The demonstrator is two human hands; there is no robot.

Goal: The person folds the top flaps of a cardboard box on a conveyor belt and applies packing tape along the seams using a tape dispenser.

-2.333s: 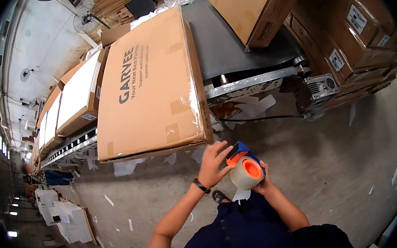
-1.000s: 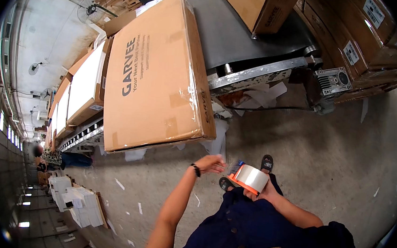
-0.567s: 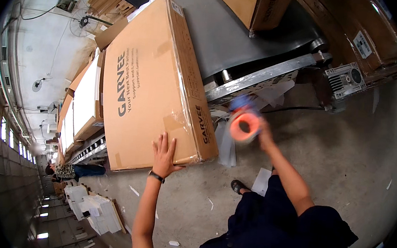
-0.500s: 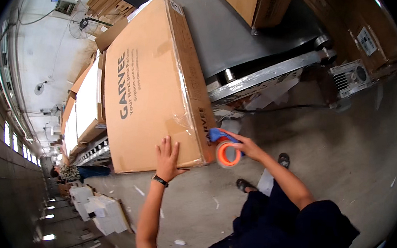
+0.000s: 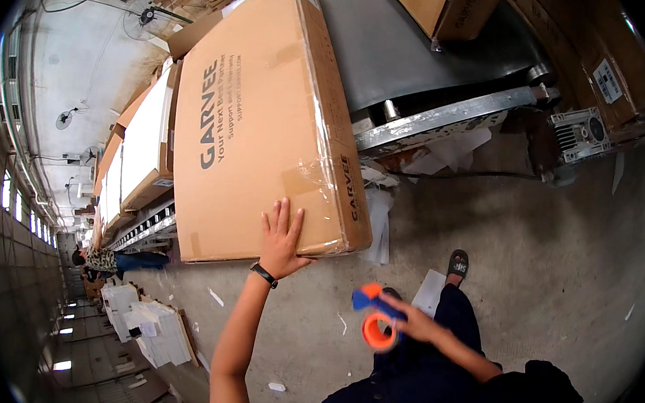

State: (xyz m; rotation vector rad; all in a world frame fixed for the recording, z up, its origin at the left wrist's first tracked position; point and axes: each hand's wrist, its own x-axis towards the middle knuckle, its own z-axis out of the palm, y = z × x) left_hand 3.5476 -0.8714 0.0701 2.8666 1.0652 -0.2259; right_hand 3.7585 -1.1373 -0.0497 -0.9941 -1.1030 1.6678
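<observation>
A large flat brown cardboard box [image 5: 259,134] lies in front of me, with clear tape along its edge and near corner. My left hand [image 5: 281,239] rests flat on its top near the front edge, fingers spread, a dark band on the wrist. Off the box's near right corner, my right hand [image 5: 415,322] grips a tape dispenser [image 5: 377,331] with a blue body and an orange ring. The dispenser hangs over the floor, apart from the box, and is slightly blurred.
A grey conveyor belt [image 5: 396,62] with a metal side rail [image 5: 452,124] stands beyond the box, carrying another carton [image 5: 439,8]. A motor [image 5: 580,135] sits at its end. Stacked white panels [image 5: 154,332] stand lower left, near another person [image 5: 118,260]. Paper scraps litter the concrete floor.
My right hand has drawn the tape dispenser away from the box corner, down toward my body. My left hand stays flat on the box. The view has shifted slightly.
</observation>
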